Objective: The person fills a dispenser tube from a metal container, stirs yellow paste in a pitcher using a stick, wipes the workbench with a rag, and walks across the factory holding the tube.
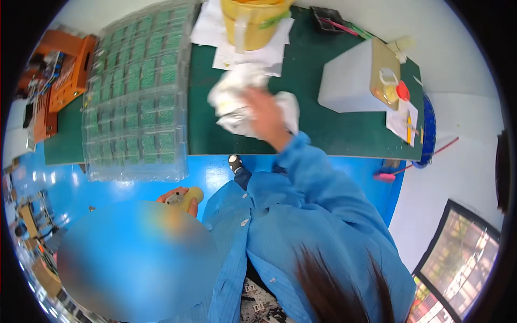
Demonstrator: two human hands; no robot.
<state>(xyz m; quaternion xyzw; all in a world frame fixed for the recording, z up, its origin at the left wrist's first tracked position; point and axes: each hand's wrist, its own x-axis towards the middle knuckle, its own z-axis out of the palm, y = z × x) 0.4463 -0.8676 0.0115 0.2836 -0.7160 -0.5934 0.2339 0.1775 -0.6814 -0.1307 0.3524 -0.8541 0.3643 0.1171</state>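
My right hand (265,117), smeared by motion, is on a crumpled white cloth (237,91) over the green table mat. Its fingers press into the bunched cloth, and part of the cloth sticks out beside the wrist. My left hand (193,208) is low, beside my blue coat and below the table's front edge. It is closed around a pale yellow, rounded object (194,196) with a greyish end; its exact kind is unclear. A blurred oval patch hides the left arm.
Clear plastic trays of green circuit boards (134,107) overhang the table's (215,142) front edge at left. A yellow pitcher (253,27) stands on white papers (274,59) at the back. A whitish jerrycan (347,75) lies at right, near a black dustpan-like tray (323,19).
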